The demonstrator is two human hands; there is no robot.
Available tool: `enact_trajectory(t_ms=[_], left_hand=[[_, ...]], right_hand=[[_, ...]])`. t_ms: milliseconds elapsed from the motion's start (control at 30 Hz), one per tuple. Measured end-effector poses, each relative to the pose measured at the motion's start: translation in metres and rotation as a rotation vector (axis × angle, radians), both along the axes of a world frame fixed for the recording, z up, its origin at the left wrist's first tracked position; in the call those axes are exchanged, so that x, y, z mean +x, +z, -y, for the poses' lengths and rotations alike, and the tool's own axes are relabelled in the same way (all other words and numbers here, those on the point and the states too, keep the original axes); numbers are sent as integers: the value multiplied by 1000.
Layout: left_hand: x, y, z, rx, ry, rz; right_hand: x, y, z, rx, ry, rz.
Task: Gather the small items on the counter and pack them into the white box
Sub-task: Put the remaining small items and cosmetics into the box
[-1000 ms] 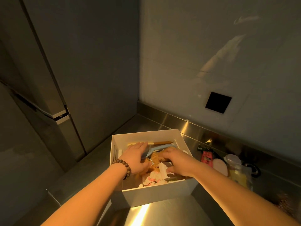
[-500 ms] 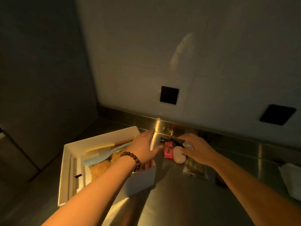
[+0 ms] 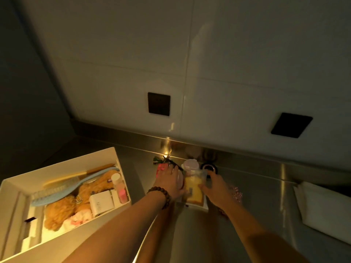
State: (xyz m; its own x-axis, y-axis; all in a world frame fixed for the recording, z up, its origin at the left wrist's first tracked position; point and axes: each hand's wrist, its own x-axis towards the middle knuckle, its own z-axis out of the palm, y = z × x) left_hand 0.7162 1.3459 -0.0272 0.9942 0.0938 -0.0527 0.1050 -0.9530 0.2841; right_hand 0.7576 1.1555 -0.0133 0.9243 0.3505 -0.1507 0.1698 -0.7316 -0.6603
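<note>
Counter (image 3: 256,186): steel, running along a tiled wall (image 3: 228,73), with a raised back lip. Bare steel lies open at the near edge between the two forearms and to the right of the right hand, up to a folded white cloth (image 3: 322,211) near the right end.

White box (image 3: 62,164): open-topped, at the left end of the counter, set at an angle, its right wall just beside the left forearm. Contents: blue hairbrush (image 3: 55,192), yellow-handled brush (image 3: 79,175) along the far wall, brown plush toy (image 3: 62,207), small white charger block (image 3: 101,203), small bottle with pink contents (image 3: 119,186) against the right wall, pink-and-white cloth (image 3: 79,219) at the near side.

Remaining items: clustered near the back lip, middle of the counter. Clear pouch with yellow contents (image 3: 194,186), topped by a pale round lid (image 3: 190,165); pink packet (image 3: 161,168) to its left; dark green item (image 3: 161,160) behind that; black ring (image 3: 209,168) to the right of the pouch; pink patterned item (image 3: 236,194) beside the right wrist.

Left hand (image 3: 170,182): beaded bracelet (image 3: 161,194) at the wrist, fingers extended over the pink packet and a pale oval item, thumb at the pouch's left edge; whether it grips anything, cannot tell.

Right hand (image 3: 214,187): fingers curled on the right edge of the pouch, fingertips near the black ring.

Two black wall plates (image 3: 159,104) sit above the cluster and to the right.
</note>
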Motion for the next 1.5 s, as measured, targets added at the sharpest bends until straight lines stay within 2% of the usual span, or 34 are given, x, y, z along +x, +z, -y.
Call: enact_trajectory(t_ms=[133,300,500,567,700,933,1067,1200,1367,1500], left_hand=[[21,-26,-7,108,-12,-178],[36,-36,-19,127,-75,-263],[37,-30,-16,124,-108,-234],[34,-30,-13,168,-136,-235],[23,-31,-9,96,-152,-257],[-4,-29,-4,138,-161,-206],[-14,4,-4,76,-116,-139],[-24,71,-20,6,-91,12],[-62,144,-76,-13,38,152],[-116,163,-136,-37,212,163]], right_hand=[[10,-17,-11,54,-29,-28],[23,-31,-17,63,-124,-91],[23,-37,-19,113,-248,-155],[21,-36,-18,154,-256,-162],[16,-31,-14,197,-264,-156],[7,-22,3,223,-272,-122],[3,0,3,268,-240,-78],[0,47,-18,380,-206,-20],[-18,108,-81,513,-72,36],[-47,133,-146,570,82,30]])
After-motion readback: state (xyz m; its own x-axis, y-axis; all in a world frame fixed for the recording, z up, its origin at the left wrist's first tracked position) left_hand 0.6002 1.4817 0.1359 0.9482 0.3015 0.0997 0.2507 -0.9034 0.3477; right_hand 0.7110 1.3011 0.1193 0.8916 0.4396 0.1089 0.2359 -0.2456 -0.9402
